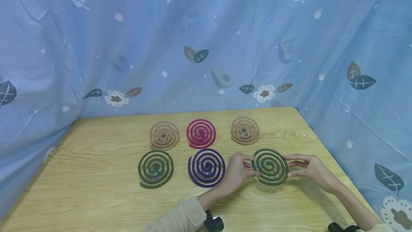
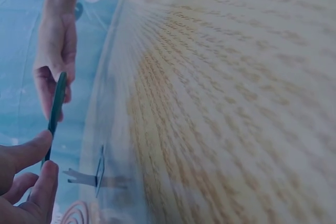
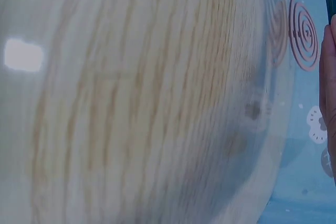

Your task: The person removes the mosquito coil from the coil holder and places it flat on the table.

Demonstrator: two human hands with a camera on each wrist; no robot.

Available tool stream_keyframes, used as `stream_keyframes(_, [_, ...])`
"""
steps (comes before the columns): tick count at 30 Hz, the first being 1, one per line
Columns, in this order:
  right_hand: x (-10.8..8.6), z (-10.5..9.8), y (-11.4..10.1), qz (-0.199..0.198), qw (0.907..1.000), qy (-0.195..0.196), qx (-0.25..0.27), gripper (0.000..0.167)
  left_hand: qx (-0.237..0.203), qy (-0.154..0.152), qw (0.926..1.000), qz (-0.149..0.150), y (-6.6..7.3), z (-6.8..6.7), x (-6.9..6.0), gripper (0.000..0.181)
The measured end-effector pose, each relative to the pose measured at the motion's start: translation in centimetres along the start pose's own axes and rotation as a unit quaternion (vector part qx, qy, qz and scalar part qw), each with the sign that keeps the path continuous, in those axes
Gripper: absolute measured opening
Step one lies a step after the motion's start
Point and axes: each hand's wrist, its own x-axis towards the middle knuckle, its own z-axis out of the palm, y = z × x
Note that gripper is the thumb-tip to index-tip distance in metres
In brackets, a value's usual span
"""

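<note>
Both hands hold a dark green mosquito coil (image 1: 269, 167) by opposite edges, above the right part of the table. My left hand (image 1: 237, 170) pinches its left edge between thumb and fingers, and my right hand (image 1: 313, 171) pinches the right edge. Seen edge-on in the left wrist view, the coil (image 2: 58, 98) spans the gap between the two hands, raised off the wood. Below it in that view stands a small metal coil stand (image 2: 98, 174). Only a sliver of the right hand (image 3: 328, 77) shows in the right wrist view.
On stands sit another green coil (image 1: 156, 169), a purple coil (image 1: 222, 167), a magenta coil (image 1: 201, 121) and two tan coils, left (image 1: 164, 123) and right (image 1: 245, 119). The wooden table (image 1: 96, 196) meets a blue patterned curtain (image 1: 145, 38) at its back and sides.
</note>
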Motion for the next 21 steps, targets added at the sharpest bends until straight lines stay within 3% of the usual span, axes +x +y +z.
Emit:
stream_keyframes(11, [-0.4,-0.7,0.2,-0.016,0.9999,-0.003,0.001,0.051,0.002,-0.005,1.0000,0.005,-0.1,1.0,0.4,0.042])
stream_keyframes(21, [-1.2,-2.2,0.7,-0.012,0.9987,-0.039,0.032,0.047,0.006,-0.018,0.9998,-0.010,0.7,1.9,0.5,0.045])
